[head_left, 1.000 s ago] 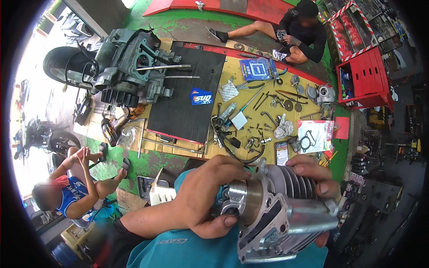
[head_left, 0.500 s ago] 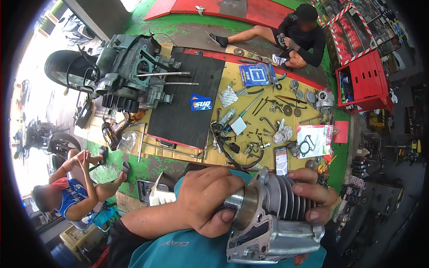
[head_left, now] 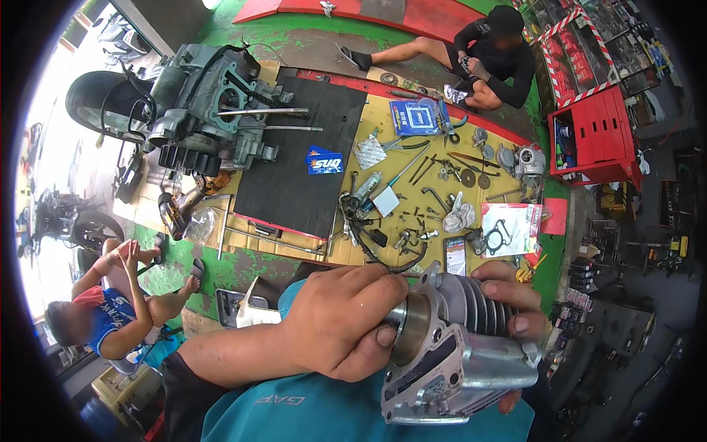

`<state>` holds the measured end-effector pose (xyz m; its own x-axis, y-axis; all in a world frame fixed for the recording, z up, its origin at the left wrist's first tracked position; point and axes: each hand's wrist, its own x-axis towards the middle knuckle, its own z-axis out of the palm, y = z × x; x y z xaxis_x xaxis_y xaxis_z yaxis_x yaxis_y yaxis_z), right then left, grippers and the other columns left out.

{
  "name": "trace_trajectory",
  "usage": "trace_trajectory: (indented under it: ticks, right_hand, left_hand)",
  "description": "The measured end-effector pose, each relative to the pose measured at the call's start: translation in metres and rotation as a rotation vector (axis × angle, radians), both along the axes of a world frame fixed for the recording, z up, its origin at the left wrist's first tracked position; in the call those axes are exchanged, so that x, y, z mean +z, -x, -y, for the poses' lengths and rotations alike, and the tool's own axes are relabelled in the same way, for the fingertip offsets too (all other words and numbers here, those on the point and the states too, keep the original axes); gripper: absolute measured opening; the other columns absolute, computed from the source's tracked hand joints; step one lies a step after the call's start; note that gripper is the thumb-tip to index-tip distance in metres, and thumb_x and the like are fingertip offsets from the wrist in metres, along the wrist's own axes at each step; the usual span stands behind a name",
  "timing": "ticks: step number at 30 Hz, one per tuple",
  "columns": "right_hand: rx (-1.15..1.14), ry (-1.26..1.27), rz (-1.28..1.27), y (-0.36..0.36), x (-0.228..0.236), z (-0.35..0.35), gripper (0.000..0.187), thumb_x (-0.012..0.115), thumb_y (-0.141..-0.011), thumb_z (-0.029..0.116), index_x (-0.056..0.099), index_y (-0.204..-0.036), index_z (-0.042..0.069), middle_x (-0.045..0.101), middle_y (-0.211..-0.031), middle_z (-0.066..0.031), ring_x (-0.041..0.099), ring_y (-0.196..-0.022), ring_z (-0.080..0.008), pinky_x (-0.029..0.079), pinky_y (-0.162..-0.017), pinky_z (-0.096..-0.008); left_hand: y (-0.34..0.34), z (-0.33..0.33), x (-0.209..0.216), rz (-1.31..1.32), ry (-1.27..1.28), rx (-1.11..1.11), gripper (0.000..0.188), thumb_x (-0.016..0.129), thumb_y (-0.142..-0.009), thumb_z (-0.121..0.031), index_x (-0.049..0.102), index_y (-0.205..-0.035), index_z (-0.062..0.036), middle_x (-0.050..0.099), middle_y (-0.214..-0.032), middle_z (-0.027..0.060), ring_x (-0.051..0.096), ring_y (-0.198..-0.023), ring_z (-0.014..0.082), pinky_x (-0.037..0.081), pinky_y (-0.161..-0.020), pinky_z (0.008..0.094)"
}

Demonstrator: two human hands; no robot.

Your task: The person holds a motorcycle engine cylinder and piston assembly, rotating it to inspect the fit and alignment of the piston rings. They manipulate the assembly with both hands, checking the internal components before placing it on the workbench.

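Observation:
A finned engine cylinder (head_left: 495, 367) lies tilted above my lap, with its sleeve pointing left. My right hand (head_left: 515, 298) is closed round its far, right side; its fingers show over the fins, and the palm is hidden behind the metal. At the sleeve (head_left: 416, 324), my left hand (head_left: 342, 320) grips a shiny round piston (head_left: 397, 317) between thumb and curled fingers. The piston meets the sleeve's mouth, mostly covered by my hand; how deep it sits cannot be seen. A flat, holed flange (head_left: 423, 365) faces me.
An engine (head_left: 213, 110) with two long studs stands at the left of the bench. A black mat (head_left: 287, 177), tools, bolts, a phone (head_left: 455, 254) and a packaged gasket (head_left: 501, 230) lie beyond my hands. Two people sit nearby; a red tool cabinet (head_left: 596, 140) stands at right.
My left hand has moved closer to the cylinder, and less of the piston shows between my thumb and the sleeve. The cylinder has shifted slightly right. The scene has slid slightly left.

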<state>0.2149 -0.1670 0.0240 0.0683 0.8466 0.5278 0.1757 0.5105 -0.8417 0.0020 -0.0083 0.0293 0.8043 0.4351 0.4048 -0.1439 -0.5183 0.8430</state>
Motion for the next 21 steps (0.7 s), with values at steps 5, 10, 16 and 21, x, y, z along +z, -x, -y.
trace_trajectory:
  ticks: [5,10,16,21]
  right_hand:
    - [0.010,-0.111,-0.098,0.012,0.000,-0.017,0.097,0.074,-0.070,0.073,0.044,-0.139,0.012,0.047,-0.134,-0.0296,0.048,-0.111,-0.0480,0.043,-0.094,-0.0559]
    - [-0.015,-0.165,-0.030,0.005,-0.018,-0.014,0.093,0.076,-0.071,0.072,0.041,-0.135,0.014,0.049,-0.132,-0.0290,0.051,-0.111,-0.0469,0.044,-0.094,-0.0570]
    - [-0.022,-0.047,-0.060,0.008,-0.006,-0.015,0.095,0.068,-0.078,0.073,0.043,-0.141,0.007,0.048,-0.136,-0.0313,0.052,-0.118,-0.0481,0.045,-0.100,-0.0604]
    - [-0.070,0.398,-0.621,0.010,-0.015,0.001,0.086,0.069,-0.083,0.064,0.043,-0.142,0.007,0.050,-0.139,-0.0249,0.053,-0.124,-0.0384,0.047,-0.103,-0.0579]
  left_hand:
    - [0.003,-0.003,0.002,-0.062,0.032,-0.023,0.037,0.054,-0.085,-0.027,0.056,-0.107,0.0028,0.059,-0.085,0.0189,0.059,-0.067,0.0380,0.049,-0.058,0.0460]
    - [0.005,-0.005,0.004,-0.101,0.067,-0.041,0.036,0.057,-0.082,-0.024,0.057,-0.108,0.0010,0.062,-0.090,0.0193,0.062,-0.069,0.0387,0.050,-0.060,0.0468]
    - [0.008,-0.002,0.005,-0.098,0.196,0.066,0.042,0.049,-0.091,-0.033,0.056,-0.111,0.0030,0.062,-0.088,0.0198,0.061,-0.068,0.0385,0.049,-0.061,0.0446]
    - [0.006,-0.008,-0.003,-0.127,0.182,0.032,0.066,0.034,-0.101,-0.054,0.056,-0.114,0.0075,0.062,-0.095,0.0230,0.063,-0.077,0.0385,0.050,-0.070,0.0417]
